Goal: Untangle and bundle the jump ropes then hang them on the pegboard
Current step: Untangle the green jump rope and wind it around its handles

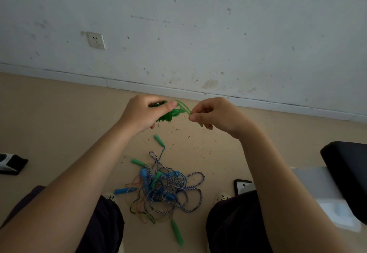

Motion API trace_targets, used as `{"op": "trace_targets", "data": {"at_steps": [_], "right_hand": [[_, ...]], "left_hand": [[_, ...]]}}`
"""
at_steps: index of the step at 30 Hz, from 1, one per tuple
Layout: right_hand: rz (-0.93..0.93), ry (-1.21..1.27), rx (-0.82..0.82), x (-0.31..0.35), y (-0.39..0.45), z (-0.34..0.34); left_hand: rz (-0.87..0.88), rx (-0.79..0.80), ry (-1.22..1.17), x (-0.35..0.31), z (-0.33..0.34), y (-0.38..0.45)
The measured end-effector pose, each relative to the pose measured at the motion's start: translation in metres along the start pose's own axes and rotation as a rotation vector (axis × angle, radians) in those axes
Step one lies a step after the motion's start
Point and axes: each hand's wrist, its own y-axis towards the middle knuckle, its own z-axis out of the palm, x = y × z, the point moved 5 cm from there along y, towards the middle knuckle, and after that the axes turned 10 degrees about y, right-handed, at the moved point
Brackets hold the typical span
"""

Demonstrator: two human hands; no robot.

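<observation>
Gripping a bunched green jump rope (168, 113) above the tangled rope pile (164, 191), the left hand (143, 113) curls tightly round it. The right hand (214, 113) pinches its loose strand between thumb and fingertips, just beside the bundle.

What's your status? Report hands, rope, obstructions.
Left hand gripping the green rope bundle; right hand pinching its loose end. Other ropes tangled on the floor between the feet. Nothing blocking.
</observation>
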Motion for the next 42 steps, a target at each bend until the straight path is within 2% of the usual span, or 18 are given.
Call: {"op": "trace_targets", "data": {"at_steps": [5, 8, 14, 23, 32, 42], "right_hand": [[0.004, 0.439, -0.036, 0.001, 0.000, -0.002], [0.010, 0.571, -0.034, 0.001, 0.001, -0.002], [0.017, 0.568, -0.078, -0.005, 0.003, -0.001], [0.023, 0.523, -0.114, -0.006, 0.007, 0.008], [0.206, 0.440, -0.025, -0.015, 0.007, 0.010], [0.252, 0.498, 0.180, -0.018, 0.001, 0.014]], "left_hand": [[0.038, 0.189, -0.035, -0.003, 0.008, -0.002], [0.067, 0.277, -0.096, -0.006, 0.015, -0.004], [0.086, 0.325, -0.222, -0.010, 0.016, -0.006], [0.115, 0.386, -0.214, -0.013, 0.020, -0.009], [0.126, 0.399, -0.192, -0.009, 0.023, -0.008], [0.135, 0.457, -0.201, -0.012, 0.022, -0.011]]}}
